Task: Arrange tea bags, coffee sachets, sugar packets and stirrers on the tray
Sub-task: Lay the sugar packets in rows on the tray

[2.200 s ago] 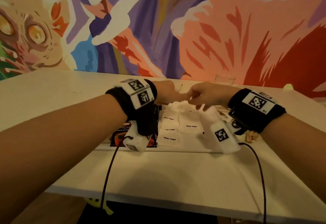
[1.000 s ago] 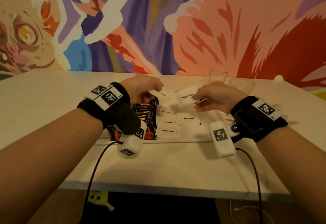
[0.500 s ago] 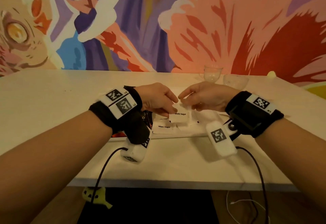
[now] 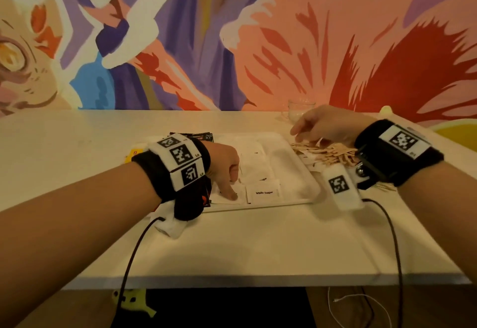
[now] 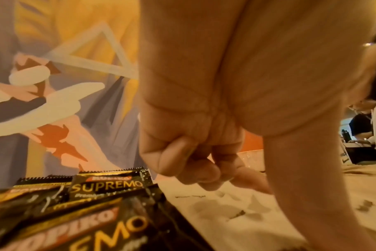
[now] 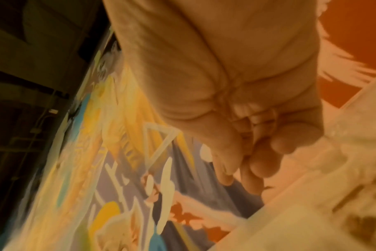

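Observation:
A white tray [image 4: 291, 170] lies in the middle of the table with several white sugar packets on it; one labelled packet [image 4: 263, 191] sits at the front. Black coffee sachets [image 5: 86, 203] fill the tray's left side, mostly under my left wrist. My left hand [image 4: 229, 185] is low over the front left of the tray. Its thumb presses on a sugar packet [image 4: 227, 198] and the other fingers [image 5: 182, 169] are curled. My right hand [image 4: 302, 134] hovers over a pile of wooden stirrers [image 4: 333, 153] just right of the tray, fingers loosely bent and nothing visible in them.
A clear glass [image 4: 299, 110] stands at the back, behind my right hand. Something yellow [image 4: 134, 153] peeks out left of the tray. The painted wall runs along the table's far edge. Wrist cables hang over the bare front of the table [image 4: 258, 250].
Both hands were together over the tray with a sugar packet. Now the left hand has dropped to the tray's front and the right hand has moved right to the stirrers.

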The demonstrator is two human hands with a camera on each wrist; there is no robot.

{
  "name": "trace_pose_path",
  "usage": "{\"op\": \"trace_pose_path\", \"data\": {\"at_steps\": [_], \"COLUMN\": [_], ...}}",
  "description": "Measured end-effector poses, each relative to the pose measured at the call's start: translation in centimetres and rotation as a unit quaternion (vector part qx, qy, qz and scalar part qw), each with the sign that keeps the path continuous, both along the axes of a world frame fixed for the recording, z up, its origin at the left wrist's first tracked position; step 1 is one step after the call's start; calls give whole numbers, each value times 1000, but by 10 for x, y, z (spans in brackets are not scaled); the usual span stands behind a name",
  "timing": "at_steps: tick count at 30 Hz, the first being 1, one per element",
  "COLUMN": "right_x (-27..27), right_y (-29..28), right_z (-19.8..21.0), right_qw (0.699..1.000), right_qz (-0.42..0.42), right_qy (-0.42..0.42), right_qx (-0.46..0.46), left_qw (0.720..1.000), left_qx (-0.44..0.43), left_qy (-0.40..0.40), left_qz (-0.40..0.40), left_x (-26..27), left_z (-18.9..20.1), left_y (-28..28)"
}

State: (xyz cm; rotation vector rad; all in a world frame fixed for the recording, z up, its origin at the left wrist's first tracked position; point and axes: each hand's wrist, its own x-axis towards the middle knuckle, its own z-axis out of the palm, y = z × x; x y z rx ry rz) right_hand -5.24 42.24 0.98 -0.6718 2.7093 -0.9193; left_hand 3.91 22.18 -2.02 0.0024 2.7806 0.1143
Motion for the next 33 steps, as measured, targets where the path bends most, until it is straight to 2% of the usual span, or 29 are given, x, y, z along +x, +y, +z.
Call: {"op": "trace_pose_path", "data": {"at_steps": [4, 9, 12, 15, 20, 23, 27, 29, 31, 33], "right_x": [-23, -35, -37, -48, -62, -64, -67, -70, -76, -80], "right_y": [28, 31, 19, 8, 8, 10, 12, 16, 23, 31], "right_z": [6, -7, -18, -35, -38, -38, -44, -39, -28, -15], "right_qw": [999, 982, 940, 878, 880, 865, 820, 841, 892, 948], "right_qz": [-24, 67, 114, 128, 148, 158, 147, 121, 74, 43], "right_qy": [5, 42, 100, 141, 113, 189, 287, 291, 268, 222], "right_qx": [25, 169, 306, 439, 438, 436, 474, 439, 355, 225], "left_qw": [998, 993, 985, 983, 980, 977, 969, 963, 954, 939], "left_qx": [-36, -2, 44, 99, 166, 194, 229, 246, 268, 297], "left_qy": [41, 118, 163, 149, 112, 87, 75, 85, 109, 146], "left_qz": [-19, -28, -36, -30, 5, 28, 56, 62, 73, 91], "left_x": [-2, -9, -20, -34, -55, -61, -62, -62, -63, -65], "left_z": [-3, 11, 28, 36, 30, 22, 17, 17, 20, 24], "left_y": [4, 22, 41, 56, 68, 71, 69, 66, 62, 60]}}
